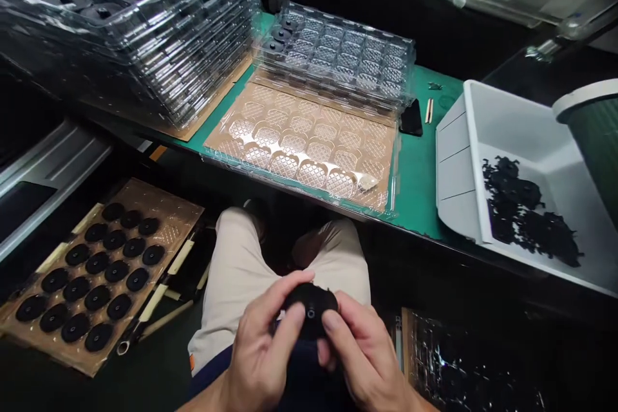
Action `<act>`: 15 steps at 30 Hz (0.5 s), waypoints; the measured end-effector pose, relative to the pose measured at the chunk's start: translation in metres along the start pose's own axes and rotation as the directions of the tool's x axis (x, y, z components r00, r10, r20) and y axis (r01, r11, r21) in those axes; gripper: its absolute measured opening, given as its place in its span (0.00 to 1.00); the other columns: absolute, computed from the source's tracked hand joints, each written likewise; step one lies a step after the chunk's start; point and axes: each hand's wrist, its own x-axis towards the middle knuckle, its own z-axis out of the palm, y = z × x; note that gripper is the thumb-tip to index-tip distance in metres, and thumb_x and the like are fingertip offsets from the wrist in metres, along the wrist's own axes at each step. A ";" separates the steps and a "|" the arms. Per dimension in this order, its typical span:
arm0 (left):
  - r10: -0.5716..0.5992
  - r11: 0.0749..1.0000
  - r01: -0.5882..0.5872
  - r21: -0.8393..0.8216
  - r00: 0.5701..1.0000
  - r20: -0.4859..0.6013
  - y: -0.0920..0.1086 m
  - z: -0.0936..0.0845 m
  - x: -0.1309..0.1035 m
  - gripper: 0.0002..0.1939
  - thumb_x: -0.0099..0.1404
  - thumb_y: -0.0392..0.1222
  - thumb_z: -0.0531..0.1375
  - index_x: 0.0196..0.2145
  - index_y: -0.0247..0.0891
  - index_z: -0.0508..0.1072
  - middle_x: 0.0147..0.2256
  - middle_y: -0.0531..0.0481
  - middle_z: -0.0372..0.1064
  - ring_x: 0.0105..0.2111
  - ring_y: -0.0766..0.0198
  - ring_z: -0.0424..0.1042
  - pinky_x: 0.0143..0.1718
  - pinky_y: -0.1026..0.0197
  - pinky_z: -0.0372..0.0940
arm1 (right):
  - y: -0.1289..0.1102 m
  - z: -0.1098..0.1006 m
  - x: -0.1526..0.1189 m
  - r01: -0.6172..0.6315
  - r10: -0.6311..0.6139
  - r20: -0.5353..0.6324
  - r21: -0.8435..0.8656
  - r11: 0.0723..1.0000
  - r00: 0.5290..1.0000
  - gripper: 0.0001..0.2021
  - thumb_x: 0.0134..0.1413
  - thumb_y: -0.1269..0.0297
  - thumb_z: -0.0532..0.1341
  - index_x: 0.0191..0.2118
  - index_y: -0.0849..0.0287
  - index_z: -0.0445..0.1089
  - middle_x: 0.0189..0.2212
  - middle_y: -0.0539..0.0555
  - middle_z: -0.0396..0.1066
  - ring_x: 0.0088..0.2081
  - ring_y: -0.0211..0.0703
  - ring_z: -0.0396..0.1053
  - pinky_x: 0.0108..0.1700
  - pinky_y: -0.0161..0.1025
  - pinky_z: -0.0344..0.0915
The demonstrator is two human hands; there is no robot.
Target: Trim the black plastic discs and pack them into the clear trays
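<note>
A round black part (pixel 311 299) with a small ring at its centre is held between both hands above the lap. My left hand (pixel 268 338) closes on its left side, thumb on the top face and fingers along the far edge. From the right, my right hand (pixel 362 341) pinches the same part between thumb and fingers. Beyond the hands, on the green table, lies a clear plastic tray (pixel 309 141) with moulded pockets over brown cardboard. Behind it, another clear tray (pixel 338 55) holds a few black parts at its left end.
Stacked trays of black parts (pixel 193 45) stand at the left. A white bin (pixel 461 161) with black scraps (pixel 531 212) is at the right, near a phone (pixel 411 119). Lower left, a tray of black discs (pixel 145 196) rests on a rack; another tray (pixel 463 360) sits lower right.
</note>
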 end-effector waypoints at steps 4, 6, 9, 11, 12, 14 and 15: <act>-0.181 0.982 0.180 -0.063 0.983 -0.016 -0.028 0.013 0.027 0.17 0.74 0.51 0.58 0.42 0.39 0.83 0.32 0.48 0.79 0.31 0.63 0.76 0.35 0.64 0.70 | 0.039 0.015 0.020 -0.114 0.120 -0.026 0.184 0.976 0.992 0.26 0.75 0.41 0.55 0.33 0.58 0.65 0.21 0.49 0.69 0.20 0.35 0.64 0.25 0.32 0.59; -0.261 0.948 0.258 -0.187 0.965 0.005 -0.042 0.021 0.026 0.19 0.73 0.49 0.58 0.53 0.38 0.80 0.37 0.47 0.79 0.36 0.62 0.77 0.39 0.63 0.72 | 0.056 0.020 0.029 -0.165 0.204 -0.071 0.363 0.917 0.976 0.27 0.70 0.36 0.58 0.35 0.58 0.65 0.20 0.47 0.68 0.18 0.34 0.60 0.22 0.31 0.59; -0.334 0.829 0.365 -0.423 0.931 0.148 -0.052 0.035 0.017 0.33 0.70 0.44 0.59 0.71 0.39 0.60 0.33 0.51 0.76 0.29 0.63 0.76 0.35 0.60 0.74 | 0.069 0.020 0.037 -0.173 0.250 -0.115 0.451 0.876 0.961 0.29 0.66 0.33 0.60 0.35 0.58 0.66 0.21 0.47 0.66 0.18 0.35 0.60 0.22 0.32 0.62; -0.338 0.799 0.395 -0.453 0.919 0.205 -0.053 0.041 0.011 0.38 0.66 0.39 0.60 0.72 0.39 0.56 0.30 0.54 0.74 0.23 0.65 0.72 0.29 0.61 0.72 | 0.072 0.018 0.036 -0.180 0.246 -0.137 0.374 0.910 0.960 0.29 0.66 0.33 0.60 0.33 0.59 0.67 0.21 0.48 0.66 0.21 0.36 0.62 0.25 0.33 0.62; -0.318 0.837 0.368 -0.406 0.930 0.186 -0.053 0.042 0.009 0.37 0.64 0.37 0.60 0.70 0.39 0.60 0.32 0.52 0.75 0.23 0.64 0.73 0.29 0.61 0.73 | 0.073 0.016 0.035 -0.194 0.249 -0.146 0.314 0.929 0.957 0.30 0.65 0.33 0.61 0.31 0.59 0.68 0.21 0.49 0.66 0.21 0.37 0.62 0.25 0.33 0.61; -0.200 0.950 0.220 -0.220 0.974 0.109 -0.052 0.038 0.010 0.32 0.61 0.34 0.61 0.63 0.38 0.71 0.41 0.45 0.80 0.34 0.59 0.80 0.39 0.59 0.77 | 0.077 0.012 0.032 -0.250 0.286 -0.180 0.198 0.948 0.941 0.31 0.59 0.30 0.64 0.30 0.58 0.68 0.18 0.48 0.63 0.20 0.37 0.59 0.22 0.33 0.57; -0.114 0.984 0.124 -0.125 0.990 0.085 -0.052 0.034 0.011 0.30 0.60 0.33 0.62 0.61 0.38 0.74 0.47 0.42 0.81 0.41 0.56 0.82 0.47 0.57 0.77 | 0.079 0.010 0.031 -0.289 0.318 -0.198 0.164 0.943 0.927 0.32 0.56 0.28 0.65 0.30 0.58 0.69 0.17 0.47 0.61 0.19 0.37 0.58 0.21 0.33 0.55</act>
